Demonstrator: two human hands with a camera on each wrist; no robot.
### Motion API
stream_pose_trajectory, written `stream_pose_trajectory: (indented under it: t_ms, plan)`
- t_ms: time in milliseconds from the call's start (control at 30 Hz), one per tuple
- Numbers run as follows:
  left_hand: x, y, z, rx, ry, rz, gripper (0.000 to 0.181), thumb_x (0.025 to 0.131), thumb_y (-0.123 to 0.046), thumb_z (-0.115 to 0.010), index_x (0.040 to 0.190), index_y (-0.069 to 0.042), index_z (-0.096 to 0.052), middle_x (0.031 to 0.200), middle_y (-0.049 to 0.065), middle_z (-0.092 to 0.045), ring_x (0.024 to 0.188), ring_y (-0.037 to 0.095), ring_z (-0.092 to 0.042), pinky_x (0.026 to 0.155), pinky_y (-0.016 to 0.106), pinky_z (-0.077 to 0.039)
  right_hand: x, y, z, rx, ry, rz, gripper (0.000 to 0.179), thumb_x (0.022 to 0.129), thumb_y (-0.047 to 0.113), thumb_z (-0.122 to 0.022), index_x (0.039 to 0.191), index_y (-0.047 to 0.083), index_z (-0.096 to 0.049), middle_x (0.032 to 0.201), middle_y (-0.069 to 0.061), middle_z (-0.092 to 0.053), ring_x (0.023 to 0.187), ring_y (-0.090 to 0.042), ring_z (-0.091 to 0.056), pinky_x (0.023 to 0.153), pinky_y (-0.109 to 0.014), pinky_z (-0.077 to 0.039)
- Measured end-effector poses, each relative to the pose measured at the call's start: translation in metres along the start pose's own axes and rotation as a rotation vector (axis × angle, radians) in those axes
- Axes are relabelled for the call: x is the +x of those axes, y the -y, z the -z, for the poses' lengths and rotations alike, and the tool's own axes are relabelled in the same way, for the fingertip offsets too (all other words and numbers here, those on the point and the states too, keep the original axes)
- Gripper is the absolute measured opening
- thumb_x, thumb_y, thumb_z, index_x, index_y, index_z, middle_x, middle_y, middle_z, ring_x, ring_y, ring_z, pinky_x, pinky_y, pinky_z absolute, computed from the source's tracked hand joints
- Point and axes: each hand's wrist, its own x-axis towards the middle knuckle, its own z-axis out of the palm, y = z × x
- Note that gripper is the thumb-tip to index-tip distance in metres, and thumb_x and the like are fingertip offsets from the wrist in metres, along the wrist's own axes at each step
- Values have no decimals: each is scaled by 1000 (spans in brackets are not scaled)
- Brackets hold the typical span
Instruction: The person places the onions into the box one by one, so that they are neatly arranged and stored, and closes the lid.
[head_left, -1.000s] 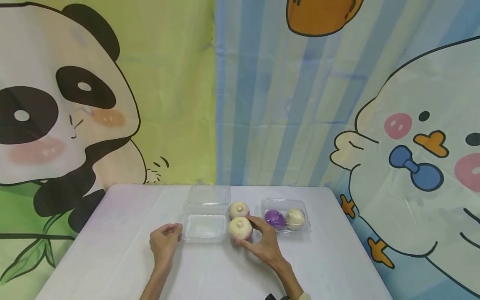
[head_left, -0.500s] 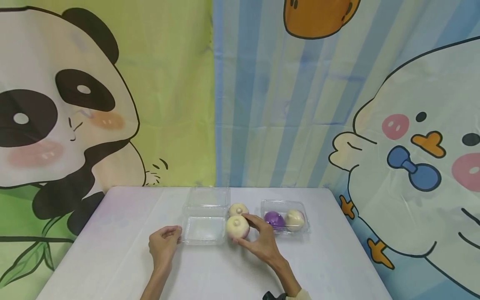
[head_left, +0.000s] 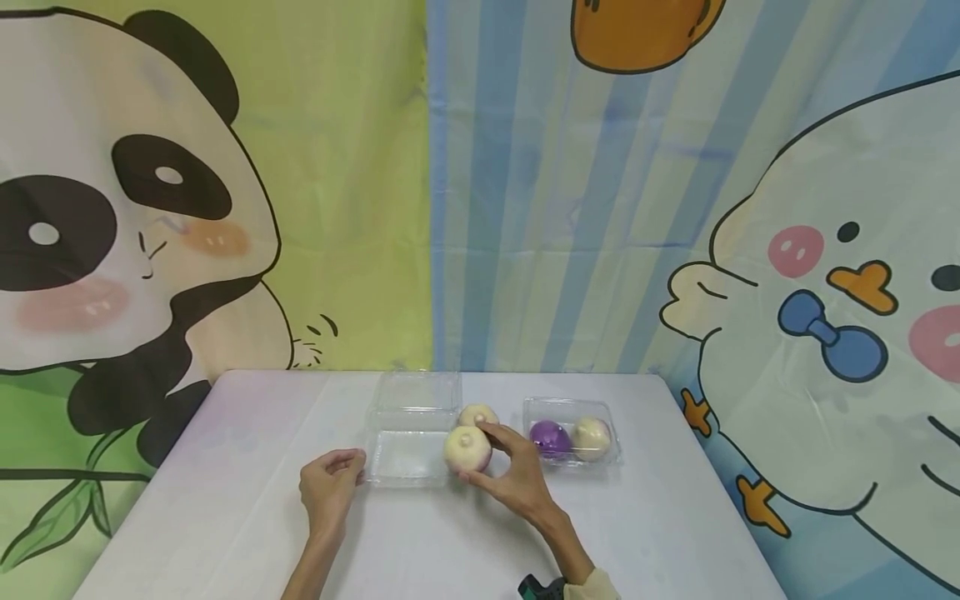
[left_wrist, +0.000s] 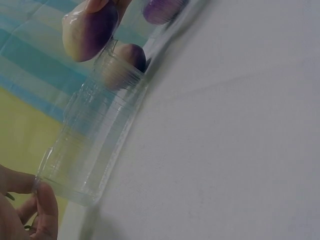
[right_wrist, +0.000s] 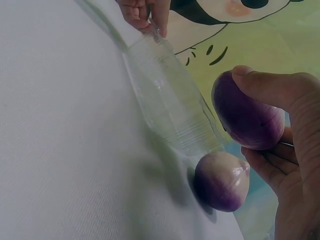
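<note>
Backdrop: printed cloth (head_left: 495, 167), panda on yellow-green at left, white chick on blue stripes at right. Below it, one white tabletop (head_left: 247, 517).

Item: knobbed ball, cream shading to purple (head_left: 467, 450), raised off the tabletop over the right rim of an open clear plastic hinged container (head_left: 408, 458). Right hand (head_left: 525, 479): thumb and fingers clamped round this ball. Left hand (head_left: 328, 487): thumb and finger pinching the container's left end.

Risks, as judged: the smooth ball could slip if the fingertip hold loosens; the thin container could skid or tip if the ball knocks its right wall and the left pinch gives.

Also listed: a second cream-and-purple knobbed ball (head_left: 477, 414), loose at the container's right side, liable to roll if bumped; whether it touches the wall is hard to make out. Container lid (head_left: 416, 392), laid back toward the tabletop's far edge. Toward the far right corner, a clear plastic box (head_left: 570, 408) with one glossy purple ball (head_left: 550, 437) and one cream ball (head_left: 591, 439).

Obstructions near the held ball: the container's right wall, below; the second ball, just behind.
</note>
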Motion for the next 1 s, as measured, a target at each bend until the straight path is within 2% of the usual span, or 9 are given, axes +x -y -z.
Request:
stream_pose_trajectory:
  t_ms: [567, 800, 1000]
  plan:
    - [2, 1, 0, -22, 13, -18, 18, 102, -6, -72, 112, 9, -76, 100, 23, -79, 79, 23, -80, 67, 14, -65, 8, 0, -13, 40, 28, -28, 78, 73, 15, -103, 140, -2, -67, 139, -15, -75, 120, -23, -76, 113, -37, -63]
    - [1, 1, 0, -20, 12, -19, 18, 102, -6, -72, 111, 9, -76, 100, 23, -80, 80, 25, -80, 67, 16, -66, 11, 0, -18, 25, 30, 5, 76, 74, 17, -103, 139, -1, -68, 133, -13, -77, 113, -18, -77, 103, -32, -67]
    - [2, 0, -1, -19, 7, -18, 18, 102, -6, -72, 111, 9, -76, 100, 23, -80, 80, 25, -80, 66, 15, -66, 15, 3, -21, 29, 44, -27, 77, 75, 20, -103, 141, 1, -68, 136, -12, -76, 115, -20, -77, 100, -31, -68]
